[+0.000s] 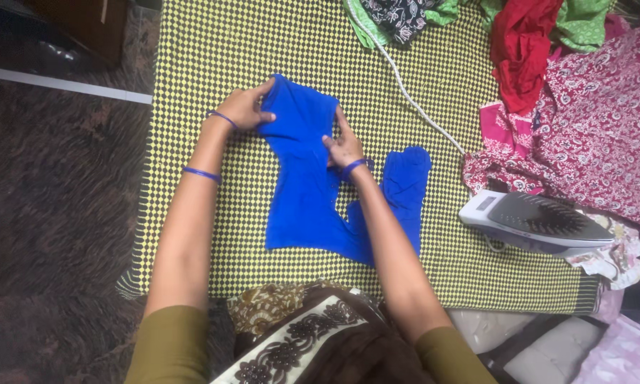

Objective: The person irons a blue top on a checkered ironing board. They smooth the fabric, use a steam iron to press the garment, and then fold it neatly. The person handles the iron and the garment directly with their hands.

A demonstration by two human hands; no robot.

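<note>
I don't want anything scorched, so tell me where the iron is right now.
In the head view the iron lies on its side at the right edge of the checked mat, beside the pink floral cloth, apart from the blue garment and both hands.

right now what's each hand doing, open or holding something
Left hand: closed on the top edge of the blue garment.
Right hand: pinching the same blue garment at its right edge.

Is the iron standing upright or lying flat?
Lying tipped: the iron rests on its side, soleplate showing, beside the checked cloth.
</note>
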